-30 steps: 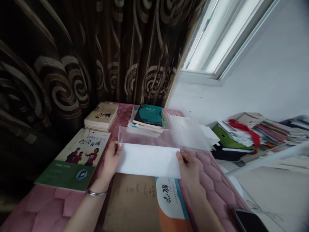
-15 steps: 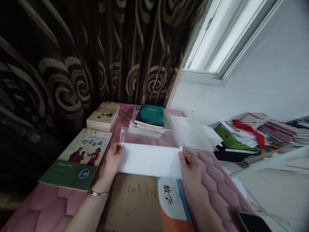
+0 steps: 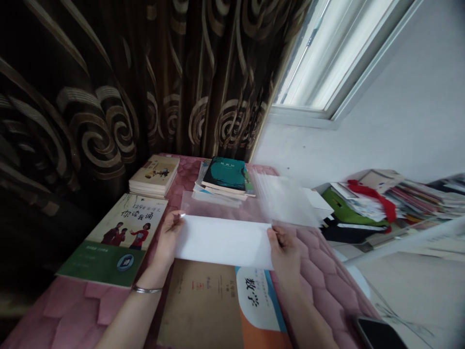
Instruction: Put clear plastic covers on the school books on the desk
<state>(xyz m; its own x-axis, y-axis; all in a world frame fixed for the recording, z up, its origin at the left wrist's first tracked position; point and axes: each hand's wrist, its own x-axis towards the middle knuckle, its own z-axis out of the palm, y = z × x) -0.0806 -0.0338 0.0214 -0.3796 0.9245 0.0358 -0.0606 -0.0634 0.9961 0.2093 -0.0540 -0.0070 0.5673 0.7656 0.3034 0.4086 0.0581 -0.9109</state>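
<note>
My left hand [image 3: 167, 240] and my right hand [image 3: 286, 253] each pinch one end of a clear plastic cover with a white paper strip [image 3: 223, 240] in it, held just above a pink quilted table [image 3: 319, 276]. The clear part of the cover [image 3: 283, 199] spreads away from me and looks blurred. Under the strip lies a brown book [image 3: 201, 305] and a white, blue and orange textbook [image 3: 259, 305]. A bracelet circles my left wrist.
A green and white book [image 3: 116, 240] lies at the left, a small stack of books [image 3: 154, 175] behind it, and a teal book [image 3: 224, 175] on papers at the back. A dark phone [image 3: 378, 333] sits at the right edge. A cluttered shelf [image 3: 381, 206] and dark curtain [image 3: 127, 77] border the table.
The clear part of the cover has shifted a little and blurred; both hands stay pinched on the strip's ends in nearly the same place.
</note>
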